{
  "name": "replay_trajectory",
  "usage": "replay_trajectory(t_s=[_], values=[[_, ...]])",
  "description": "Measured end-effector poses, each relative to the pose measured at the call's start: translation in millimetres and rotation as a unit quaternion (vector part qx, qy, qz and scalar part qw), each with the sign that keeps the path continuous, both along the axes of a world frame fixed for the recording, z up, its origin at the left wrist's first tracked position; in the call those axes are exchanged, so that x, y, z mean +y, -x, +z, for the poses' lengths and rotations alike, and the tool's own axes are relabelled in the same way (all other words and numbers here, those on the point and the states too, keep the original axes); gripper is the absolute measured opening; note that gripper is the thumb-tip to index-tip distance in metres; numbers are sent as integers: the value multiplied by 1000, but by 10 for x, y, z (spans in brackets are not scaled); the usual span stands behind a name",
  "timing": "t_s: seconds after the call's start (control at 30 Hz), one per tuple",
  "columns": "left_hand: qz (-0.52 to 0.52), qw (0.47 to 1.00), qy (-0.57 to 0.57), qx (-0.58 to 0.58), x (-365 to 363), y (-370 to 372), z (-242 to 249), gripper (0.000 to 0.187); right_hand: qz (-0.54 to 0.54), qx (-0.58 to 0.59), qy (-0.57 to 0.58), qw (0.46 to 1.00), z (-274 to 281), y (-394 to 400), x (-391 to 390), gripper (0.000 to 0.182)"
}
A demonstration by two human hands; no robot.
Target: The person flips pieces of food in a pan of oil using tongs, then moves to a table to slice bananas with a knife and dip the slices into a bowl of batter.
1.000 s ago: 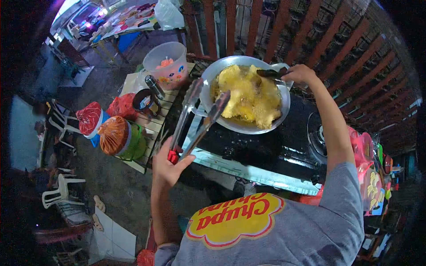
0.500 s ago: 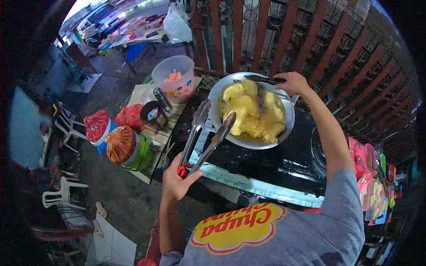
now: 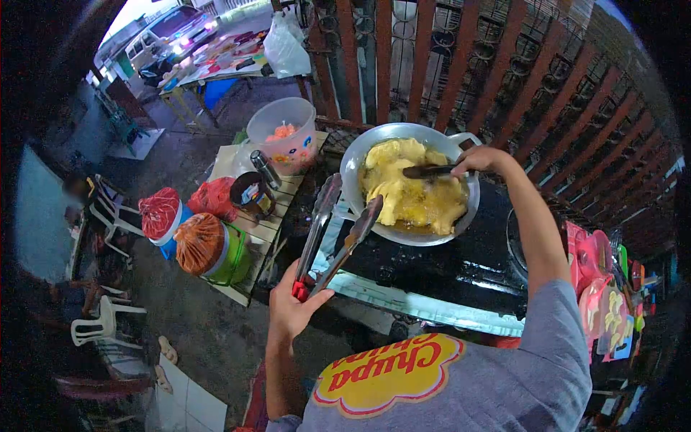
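Observation:
My left hand [image 3: 291, 306] is closed around the red-ended base of metal tongs [image 3: 317, 237]. The arms of the tongs are spread, one tip at the near left rim of the pan and the other apart from it to the left. My right hand [image 3: 484, 161] grips a dark cooking utensil [image 3: 430, 171], whose end lies over the food; its exact kind is hard to make out. Large yellow battered pieces [image 3: 407, 191] fry in bubbling oil inside a silver two-handled pan [image 3: 348, 173]. The pan sits on a black stove [image 3: 425, 270].
Left of the stove, a slatted wooden table [image 3: 229, 160] holds a clear flowered bucket [image 3: 288, 147], a flask [image 3: 265, 169], a dark container [image 3: 252, 196] and bagged tubs [image 3: 201, 245]. A wooden fence [image 3: 446, 65] stands behind the pan. Pink plastic items [image 3: 594, 263] hang at right.
My right hand has moved down and slightly toward me, bringing the dark utensil from the pan's far rim onto the food. My left hand still holds the spread tongs.

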State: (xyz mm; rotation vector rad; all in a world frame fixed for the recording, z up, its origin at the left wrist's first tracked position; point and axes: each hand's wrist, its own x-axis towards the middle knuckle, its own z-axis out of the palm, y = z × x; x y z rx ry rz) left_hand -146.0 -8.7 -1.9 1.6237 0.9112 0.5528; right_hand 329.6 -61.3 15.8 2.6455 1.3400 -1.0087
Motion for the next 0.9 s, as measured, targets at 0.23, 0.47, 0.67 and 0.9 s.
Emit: replay_trajectory(t_s=[0.23,0.47,0.67,0.9], values=[[-3,999,-40,-10,-11,0,29,61,-17,57,-109,992,-28,159,-144,54],[-12,998,-38,57,78,101,-66,65,-10,-90,-122,988,88,433,-309,56],[11,997,-72,-8,128,138,-194,62,30,-194,-117,974,300,684,-422,55],[12,997,-81,-13,110,167,-178,61,17,-188,-181,965,167,507,-519,56]])
